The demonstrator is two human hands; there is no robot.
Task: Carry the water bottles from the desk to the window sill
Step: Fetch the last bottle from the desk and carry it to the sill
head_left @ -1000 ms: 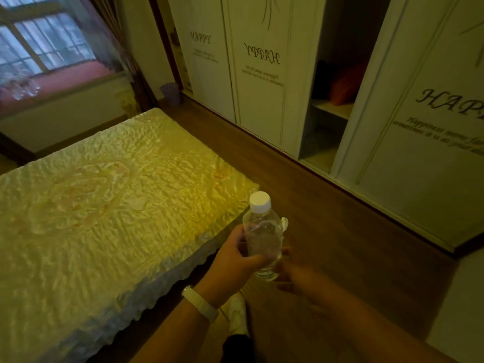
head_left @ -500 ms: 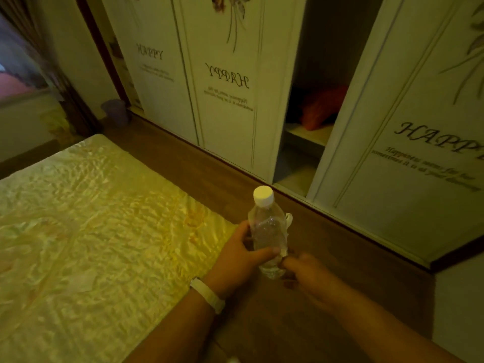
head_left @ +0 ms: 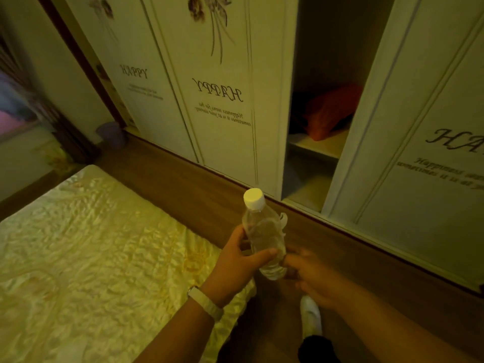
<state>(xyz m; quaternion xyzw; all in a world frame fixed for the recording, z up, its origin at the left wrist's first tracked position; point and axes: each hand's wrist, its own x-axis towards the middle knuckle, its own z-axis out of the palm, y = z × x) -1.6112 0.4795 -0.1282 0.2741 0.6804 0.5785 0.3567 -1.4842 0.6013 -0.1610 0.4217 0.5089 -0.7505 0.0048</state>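
A clear water bottle point(head_left: 264, 231) with a white cap is held upright in front of me, over the wooden floor. My left hand point(head_left: 235, 268), with a white band at the wrist, grips its middle from the left. At the bottle's base, my right hand point(head_left: 317, 281) has its thumb and curled fingers against the bottle. A small white flap sticks out behind the bottle's shoulder; what it is stays unclear. A blurred pink strip of the window sill point(head_left: 13, 124) shows at the far left edge.
A bed with a shiny yellow cover point(head_left: 91, 258) fills the left. White wardrobe doors point(head_left: 222, 100) line the far side, with one gap showing an orange bundle point(head_left: 330, 111) on a shelf. A purple bin point(head_left: 112, 134) stands in the corner by a dark curtain point(head_left: 65, 127).
The view has swung right, away from the window and toward the wardrobe. Both hands stay on the bottle as before.
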